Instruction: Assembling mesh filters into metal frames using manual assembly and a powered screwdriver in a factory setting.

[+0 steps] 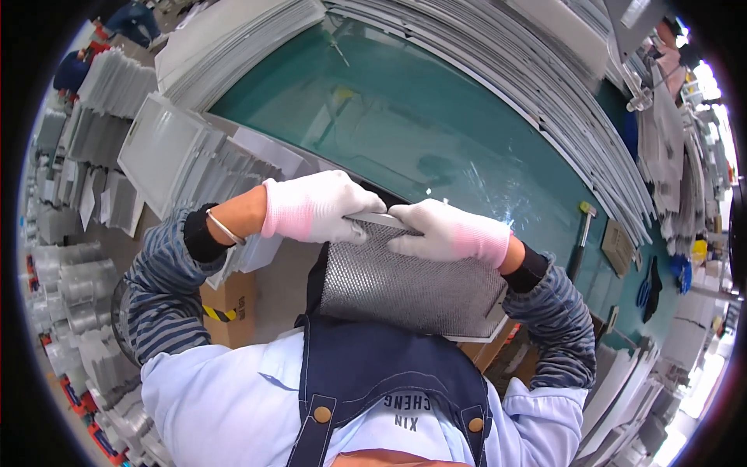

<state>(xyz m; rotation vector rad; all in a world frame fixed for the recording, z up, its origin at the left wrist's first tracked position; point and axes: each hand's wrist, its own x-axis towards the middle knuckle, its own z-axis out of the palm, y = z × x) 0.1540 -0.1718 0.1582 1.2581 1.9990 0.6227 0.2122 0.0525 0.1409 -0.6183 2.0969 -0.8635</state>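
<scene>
A silver mesh panel point(405, 276) with a thin light frame leans between my body and the edge of a green-topped table point(451, 148). My left hand point(323, 208), in a white glove with a pink cuff, pinches the panel's upper edge near its left corner. Close beside it, my right hand point(447, 232), gloved the same way, grips that edge with thumb over the mesh and fingers behind. The fingertips of both hands nearly meet at the frame. My apron hides part of the panel's lower side.
Long pale frame strips point(498, 54) line the table's far side. On its right lie a hammer point(580, 245), a beige block point(617, 247) and a blue-handled tool point(644, 292). White framed panels point(167, 152) stand at left, above a cardboard box point(229, 307).
</scene>
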